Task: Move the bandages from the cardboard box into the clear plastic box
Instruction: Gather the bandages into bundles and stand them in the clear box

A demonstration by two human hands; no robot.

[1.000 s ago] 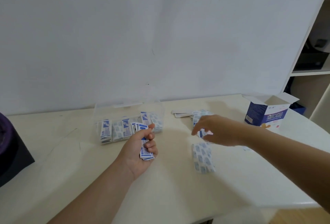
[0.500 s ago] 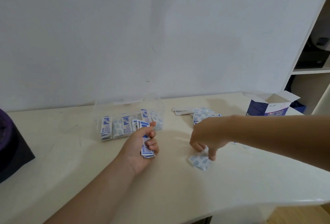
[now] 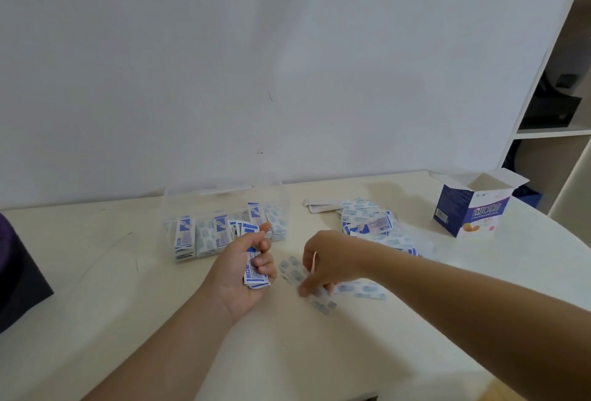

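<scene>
Near the desk (image 3: 319,352) middle: right hand (image 3: 332,261) pinching loose bandages (image 3: 295,271); left hand (image 3: 246,272) clutching a stack (image 3: 254,272); more filling the clear box (image 3: 224,234). Seeming light, thin, slippery; best gripping across flat faces.

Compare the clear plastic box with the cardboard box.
The clear plastic box is see-through and holds upright rows of bandages; the cardboard box is opaque, printed blue and white, its contents hidden. The plastic box sits left of both hands, the cardboard one far right. Both stand open on the table.
</scene>
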